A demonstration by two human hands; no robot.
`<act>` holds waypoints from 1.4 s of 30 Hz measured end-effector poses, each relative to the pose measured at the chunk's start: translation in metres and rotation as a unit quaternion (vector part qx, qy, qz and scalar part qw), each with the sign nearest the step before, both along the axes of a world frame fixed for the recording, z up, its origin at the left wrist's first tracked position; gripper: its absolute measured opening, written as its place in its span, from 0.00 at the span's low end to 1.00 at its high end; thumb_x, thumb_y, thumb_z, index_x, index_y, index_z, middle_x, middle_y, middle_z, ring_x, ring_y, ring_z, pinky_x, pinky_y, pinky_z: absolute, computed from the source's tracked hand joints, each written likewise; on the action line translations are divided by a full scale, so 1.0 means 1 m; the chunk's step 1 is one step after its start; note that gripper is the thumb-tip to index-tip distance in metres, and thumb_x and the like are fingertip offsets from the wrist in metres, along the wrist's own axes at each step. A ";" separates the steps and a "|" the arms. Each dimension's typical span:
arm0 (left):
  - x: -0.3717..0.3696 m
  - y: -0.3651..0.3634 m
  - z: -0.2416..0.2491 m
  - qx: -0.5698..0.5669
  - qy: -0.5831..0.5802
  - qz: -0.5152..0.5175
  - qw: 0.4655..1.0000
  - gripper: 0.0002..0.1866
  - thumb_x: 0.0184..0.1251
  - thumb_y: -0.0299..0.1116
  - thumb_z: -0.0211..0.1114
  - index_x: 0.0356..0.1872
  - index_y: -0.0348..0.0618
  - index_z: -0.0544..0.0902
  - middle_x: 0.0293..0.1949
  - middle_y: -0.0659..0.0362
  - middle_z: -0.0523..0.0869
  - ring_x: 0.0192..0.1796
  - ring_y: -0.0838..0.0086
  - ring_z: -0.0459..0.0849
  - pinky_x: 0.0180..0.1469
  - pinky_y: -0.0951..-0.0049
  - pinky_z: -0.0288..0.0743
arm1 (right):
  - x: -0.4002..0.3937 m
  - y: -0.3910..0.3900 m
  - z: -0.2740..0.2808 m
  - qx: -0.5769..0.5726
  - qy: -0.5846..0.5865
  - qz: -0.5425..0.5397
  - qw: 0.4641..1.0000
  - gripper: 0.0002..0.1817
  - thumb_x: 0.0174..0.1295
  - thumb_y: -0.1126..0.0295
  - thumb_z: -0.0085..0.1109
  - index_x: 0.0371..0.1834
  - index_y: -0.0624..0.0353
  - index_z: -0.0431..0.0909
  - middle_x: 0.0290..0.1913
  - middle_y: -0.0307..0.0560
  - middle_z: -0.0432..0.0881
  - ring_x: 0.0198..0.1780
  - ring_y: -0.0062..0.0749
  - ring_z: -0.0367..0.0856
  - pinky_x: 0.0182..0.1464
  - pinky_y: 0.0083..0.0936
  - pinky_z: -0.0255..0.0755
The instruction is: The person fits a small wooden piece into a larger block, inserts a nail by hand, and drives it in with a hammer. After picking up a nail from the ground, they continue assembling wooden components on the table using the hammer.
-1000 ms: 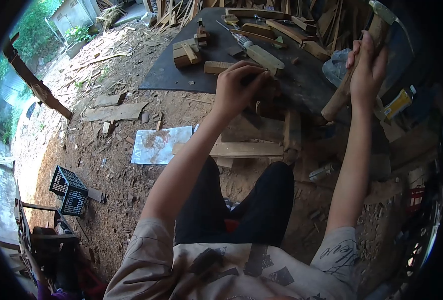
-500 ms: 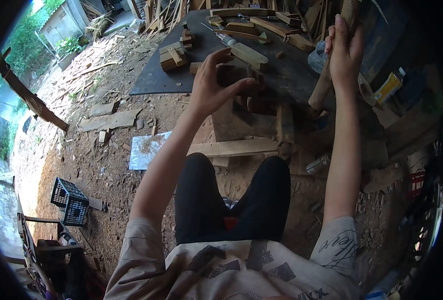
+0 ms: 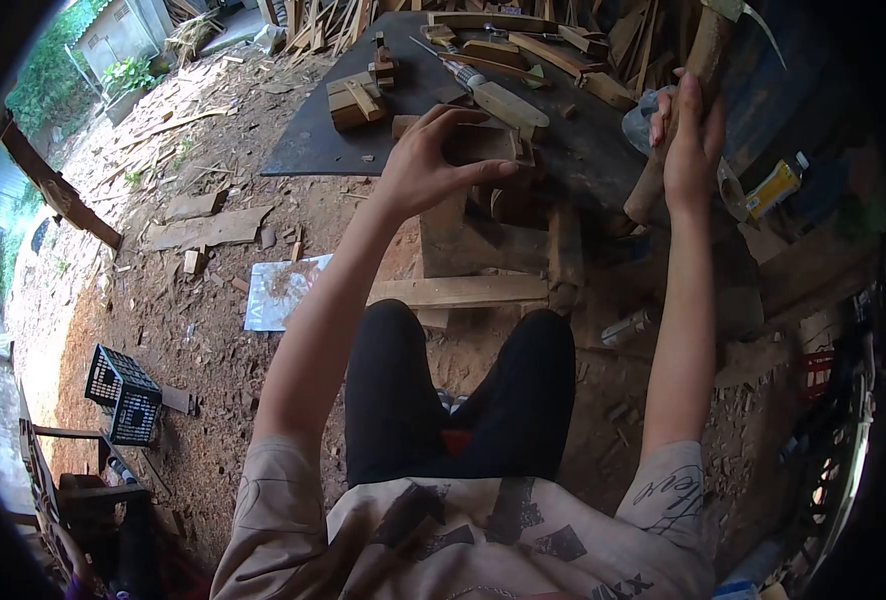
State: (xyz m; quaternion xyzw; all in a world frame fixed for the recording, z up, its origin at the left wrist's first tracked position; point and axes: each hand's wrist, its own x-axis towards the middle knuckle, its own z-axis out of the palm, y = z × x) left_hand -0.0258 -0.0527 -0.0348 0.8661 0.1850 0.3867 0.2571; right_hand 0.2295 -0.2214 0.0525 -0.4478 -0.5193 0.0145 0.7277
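My left hand (image 3: pixel 428 165) curves round a dark wooden block (image 3: pixel 480 147) at the near edge of the black work surface (image 3: pixel 308 148). Its thumb lies along the near side and its fingers reach over the far side. On the right, my right hand (image 3: pixel 691 140) is wrapped round the thick wooden handle of a tool (image 3: pixel 708 50). The tool's curved metal blade (image 3: pixel 760 30) shows at the top, partly out of frame. Beside the block lies a pale wooden piece (image 3: pixel 508 103).
Small wooden blocks (image 3: pixel 355 104) stand on the surface's left part, with long pieces (image 3: pixel 546 54) at its back. A yellow-labelled bottle (image 3: pixel 778 185) lies at the right. Below are a wooden beam (image 3: pixel 463 291), a dark crate (image 3: pixel 125 395) and a printed sheet (image 3: pixel 268 292).
The view has shifted slightly. More of the tool's curved blade shows above my right hand. My left hand's fingers reach a little farther over the block.
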 end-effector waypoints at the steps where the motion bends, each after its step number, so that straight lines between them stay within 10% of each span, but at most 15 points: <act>1: 0.003 0.002 0.002 -0.018 -0.007 -0.020 1.000 0.43 0.58 0.59 0.87 0.68 0.41 0.86 0.65 0.50 0.87 0.70 0.58 0.86 0.73 0.58 0.78 | -0.002 -0.002 0.001 -0.002 -0.008 0.003 1.000 0.21 0.86 0.49 0.57 0.61 0.56 0.74 0.35 0.36 0.76 0.26 0.15 0.71 0.30 0.19 0.67; 10: 0.022 0.005 -0.004 -0.027 -0.040 -0.073 0.996 0.36 0.62 0.57 0.85 0.61 0.36 0.91 0.58 0.50 0.92 0.63 0.63 0.91 0.67 0.61 0.83 | -0.024 -0.051 0.005 -0.228 -0.084 -0.043 0.969 0.22 0.85 0.47 0.59 0.62 0.56 0.83 0.31 0.30 0.74 0.26 0.12 0.69 0.30 0.17 0.64; 14: 0.022 0.005 -0.006 -0.001 -0.045 -0.066 0.997 0.34 0.65 0.57 0.83 0.60 0.37 0.92 0.58 0.50 0.92 0.62 0.61 0.92 0.67 0.61 0.83 | -0.028 -0.068 0.001 -0.324 -0.217 -0.133 0.911 0.25 0.83 0.46 0.62 0.64 0.57 0.84 0.36 0.37 0.82 0.36 0.22 0.82 0.43 0.25 0.74; 18: 0.023 0.008 -0.011 0.025 -0.052 -0.046 0.997 0.34 0.68 0.57 0.81 0.61 0.37 0.92 0.58 0.49 0.92 0.62 0.59 0.92 0.67 0.60 0.83 | -0.032 -0.067 -0.016 -0.324 -0.255 -0.139 0.900 0.28 0.82 0.46 0.62 0.66 0.60 0.82 0.46 0.49 0.90 0.49 0.36 0.88 0.57 0.33 0.78; 35: 0.026 0.012 -0.018 0.030 -0.066 -0.042 0.996 0.31 0.70 0.57 0.79 0.60 0.39 0.91 0.55 0.48 0.93 0.60 0.60 0.93 0.65 0.59 0.84 | -0.028 -0.061 -0.010 -0.399 -0.258 -0.147 0.868 0.35 0.80 0.42 0.62 0.71 0.64 0.81 0.55 0.56 0.91 0.56 0.42 0.90 0.63 0.36 0.78; 42: 0.026 0.015 -0.016 0.003 -0.063 -0.079 0.995 0.30 0.71 0.55 0.80 0.58 0.37 0.91 0.52 0.50 0.94 0.57 0.63 0.93 0.62 0.61 0.85 | -0.038 -0.061 0.014 -0.338 -0.208 -0.097 0.913 0.23 0.83 0.46 0.60 0.58 0.57 0.84 0.30 0.33 0.76 0.28 0.18 0.73 0.35 0.23 0.68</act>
